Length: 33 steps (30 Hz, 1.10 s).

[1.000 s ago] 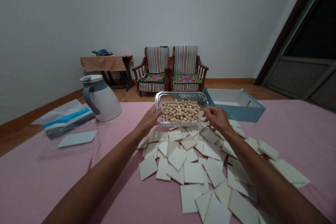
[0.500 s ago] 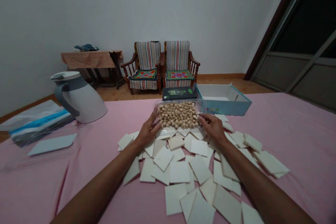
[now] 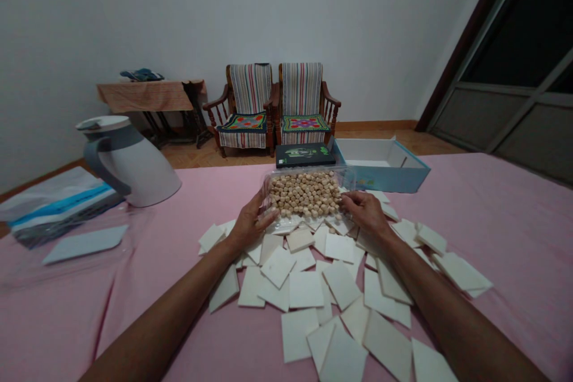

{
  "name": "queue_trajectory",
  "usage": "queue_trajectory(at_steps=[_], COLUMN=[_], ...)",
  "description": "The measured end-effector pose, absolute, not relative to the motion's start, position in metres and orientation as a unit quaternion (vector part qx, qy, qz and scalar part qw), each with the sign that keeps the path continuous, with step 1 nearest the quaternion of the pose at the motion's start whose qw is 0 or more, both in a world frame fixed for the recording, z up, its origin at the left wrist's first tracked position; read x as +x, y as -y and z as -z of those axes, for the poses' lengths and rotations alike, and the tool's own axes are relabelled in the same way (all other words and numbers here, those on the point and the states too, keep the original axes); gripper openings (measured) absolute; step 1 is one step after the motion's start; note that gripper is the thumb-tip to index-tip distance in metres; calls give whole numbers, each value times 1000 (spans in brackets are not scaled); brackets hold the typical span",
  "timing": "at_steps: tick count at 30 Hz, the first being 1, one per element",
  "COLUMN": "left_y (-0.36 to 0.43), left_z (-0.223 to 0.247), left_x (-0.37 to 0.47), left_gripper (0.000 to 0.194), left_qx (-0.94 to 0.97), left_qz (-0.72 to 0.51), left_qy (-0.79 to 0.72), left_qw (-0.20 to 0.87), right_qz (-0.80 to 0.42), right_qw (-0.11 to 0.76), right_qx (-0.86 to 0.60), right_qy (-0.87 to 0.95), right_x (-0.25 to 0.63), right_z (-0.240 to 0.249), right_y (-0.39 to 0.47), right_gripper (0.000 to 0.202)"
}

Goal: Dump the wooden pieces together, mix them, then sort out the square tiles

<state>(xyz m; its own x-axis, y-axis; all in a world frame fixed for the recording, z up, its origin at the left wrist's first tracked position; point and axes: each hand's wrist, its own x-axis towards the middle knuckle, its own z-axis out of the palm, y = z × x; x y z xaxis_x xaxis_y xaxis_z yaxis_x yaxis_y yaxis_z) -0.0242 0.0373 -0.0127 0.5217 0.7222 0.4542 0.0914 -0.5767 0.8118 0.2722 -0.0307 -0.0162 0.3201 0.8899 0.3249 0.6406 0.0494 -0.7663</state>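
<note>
A pale, bare wall [image 3: 376, 30] rises at the far end of the room. Before me a broad pink cloth [image 3: 156, 250] covers a flat surface. Beyond it, against the wall, stand two wooden armchairs [image 3: 249, 89] with striped covers and bright patterned seat pads; a side table [image 3: 147, 96] under a peach cloth is to their left. On the pink cloth, at the far right, sits an open light-blue box [image 3: 385, 179]. At the left are a white and grey jug [image 3: 143, 167] and, beside it, a plastic packet [image 3: 62, 206] with a blue band. A flat black box [image 3: 304, 155] lies just left of the blue one.

In the middle, in front of the black box, is a clear plastic tray [image 3: 283, 225], tilted toward the person. The left hand [image 3: 250, 218] grips its left side, thumb toward the near edge; the right hand [image 3: 366, 210], fingers bent, is closed on its right side. Thin, pale square tiles [image 3: 306, 289] lie scattered and overlapping beneath and in front. Smallest are the many small tan lumps [image 3: 305, 193] heaped in the tray.
</note>
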Motion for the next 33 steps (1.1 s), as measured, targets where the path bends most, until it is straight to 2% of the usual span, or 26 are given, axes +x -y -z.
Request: queue_trajectory(at_steps=[3, 8, 12, 13, 15, 16, 17, 19, 21, 23, 26, 33], left_y=[-36, -32, -11, -2, 17, 26, 35, 46, 50, 48, 36, 8], left_z=[10, 0, -22, -28, -38, -41, -42, -39, -31, -23, -13, -7], left_x=[-24, -21, -16, -15, -12, -10, -9, -7, -7, -12, -24, -41], left_gripper=[75, 78, 88, 82, 50, 37, 31, 39, 54, 60, 57, 39], left_qx=[793, 825, 817, 812, 854, 899, 941, 982, 990, 989, 983, 954], left_qz=[-405, -365, -441, -458, -432, -374, -292, -147, -73, -48, -46, -127], left_qy=[-260, -257, -336, -345, -283, -219, -149, -71, -84, -127, -176, -266], left_qw=[373, 345, 161, 110, 61, 65, 80, 98, 87, 63, 40, 60], right_qz=[-152, -152, -127, -120, -107, -102, -100, -100, -100, -99, -96, -86], right_qw=[464, 414, 439, 452, 467, 470, 470, 474, 480, 487, 496, 516], right_qx=[-696, -718, -711, -713, -721, -723, -725, -723, -720, -717, -720, -706], right_qy=[527, 539, 535, 522, 501, 496, 494, 493, 491, 488, 476, 476], right_x=[275, 278, 283, 285, 286, 287, 286, 284, 281, 280, 282, 285], right_z=[12, 3, 11, 14, 17, 18, 17, 15, 12, 12, 16, 18], right_y=[32, 34, 31, 30, 29, 29, 30, 32, 34, 35, 33, 31], right_gripper=[35, 39, 42, 42, 42, 43, 43, 43, 44, 44, 45, 40])
